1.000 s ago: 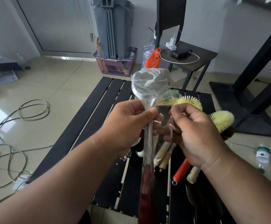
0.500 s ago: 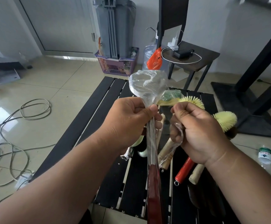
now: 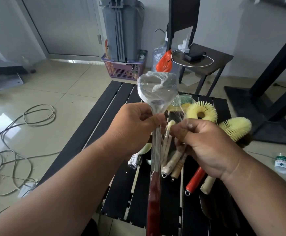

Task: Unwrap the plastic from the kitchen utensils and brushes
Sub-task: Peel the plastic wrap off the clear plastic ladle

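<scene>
A metal spatula point(image 3: 156, 90) with a dark red handle stands upright over the black slatted table point(image 3: 96, 126), its head still covered in clear plastic wrap. My left hand point(image 3: 133, 128) grips its shaft just below the head. My right hand point(image 3: 201, 147) pinches a loose strand of the plastic wrap point(image 3: 178, 114) beside the shaft. On the table behind my hands lie two yellow round brushes point(image 3: 235, 128), a wrapped green and yellow sponge point(image 3: 183, 102), and several wooden and red handles point(image 3: 194, 182).
Beyond the table stand a grey bin point(image 3: 121, 29) in a purple basket point(image 3: 123, 68), an orange bag point(image 3: 164, 63) and a small dark side table point(image 3: 205, 62) with a charger. Cables point(image 3: 19, 133) trail over the tiled floor at left. A plastic bottle point(image 3: 281, 163) lies at right.
My right hand has shifted slightly, drawing a strand of plastic away from the shaft. The spatula stays upright in my left hand.
</scene>
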